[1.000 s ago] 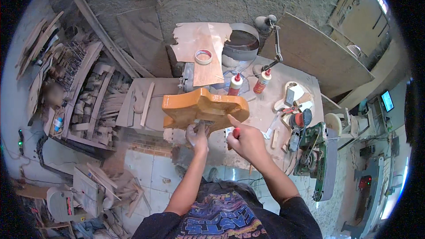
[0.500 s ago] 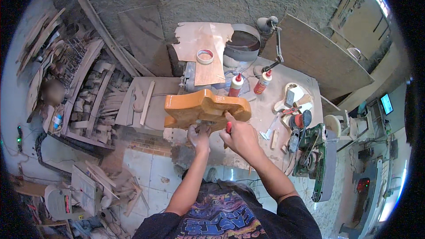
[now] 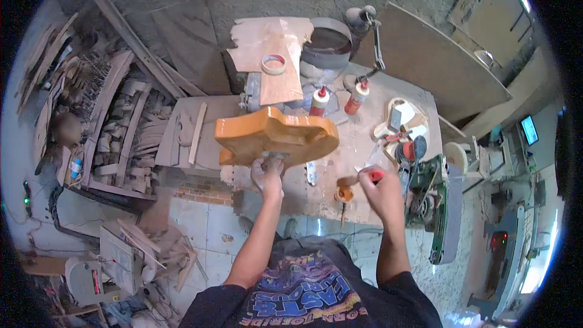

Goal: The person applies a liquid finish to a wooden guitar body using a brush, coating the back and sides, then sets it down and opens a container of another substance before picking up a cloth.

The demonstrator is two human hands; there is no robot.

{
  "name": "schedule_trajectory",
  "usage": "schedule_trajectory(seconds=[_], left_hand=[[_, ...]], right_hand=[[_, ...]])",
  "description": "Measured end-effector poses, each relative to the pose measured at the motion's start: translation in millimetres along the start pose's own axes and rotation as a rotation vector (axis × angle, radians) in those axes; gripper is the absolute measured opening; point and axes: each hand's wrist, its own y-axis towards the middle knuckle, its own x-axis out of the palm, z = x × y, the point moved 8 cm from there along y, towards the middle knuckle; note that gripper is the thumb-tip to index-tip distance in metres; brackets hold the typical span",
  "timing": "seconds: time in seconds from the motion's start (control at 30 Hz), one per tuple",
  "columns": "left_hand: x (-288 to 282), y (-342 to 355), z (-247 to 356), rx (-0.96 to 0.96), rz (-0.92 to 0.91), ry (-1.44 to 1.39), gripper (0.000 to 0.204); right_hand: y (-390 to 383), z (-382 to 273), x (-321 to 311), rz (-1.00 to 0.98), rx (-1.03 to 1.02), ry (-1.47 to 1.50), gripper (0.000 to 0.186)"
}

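Observation:
My left hand [image 3: 267,177] grips a glossy orange wooden guitar body [image 3: 273,130] at its near, lower side, holding it up over the workbench. The body is tilted, with its edge facing up, and my left fingertips are partly hidden against it. Well to the right of the body, my right hand [image 3: 385,193] is closed around a small tool with a red handle [image 3: 376,175]. A thin pale tip sticks out to the left of those fingers; its kind is not clear. Between my hands, a small cup of orange liquid [image 3: 344,194] stands near the bench's front edge.
Two red-capped glue bottles [image 3: 319,102] stand behind the guitar body. A tape roll [image 3: 274,64] lies on thin wood sheet [image 3: 282,91]. At right are a jointed lamp [image 3: 378,48], a red-and-black sander [image 3: 415,149] and a green belt machine [image 3: 428,200]. Wood scraps [image 3: 130,121] fill the left rack.
My right hand has moved off the guitar body, to the right, with the red-handled tool. The cup of orange liquid now shows. My left hand still holds the body.

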Motion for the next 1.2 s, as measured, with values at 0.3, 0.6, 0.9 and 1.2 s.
schedule_trajectory(seconds=[0.3, 0.6, 0.9, 1.2], left_hand=[[-1, 9, 9, -0.092, 0.009, 0.056, 0.027], [-4, 10, 10, -0.107, -0.002, 0.101, 0.031], [-6, 10, 18, -0.076, 0.021, 0.083, 0.029], [-3, 8, 19, -0.087, 0.004, 0.083, 0.029]], right_hand=[[-4, 110, 37, 0.153, 0.039, -0.141, 0.023], [3, 223, 129, 0.090, 0.153, -0.251, 0.024], [-4, 215, 127, 0.129, 0.028, -0.142, 0.023], [-16, 251, 97, 0.286, 0.371, 0.194, 0.028]])
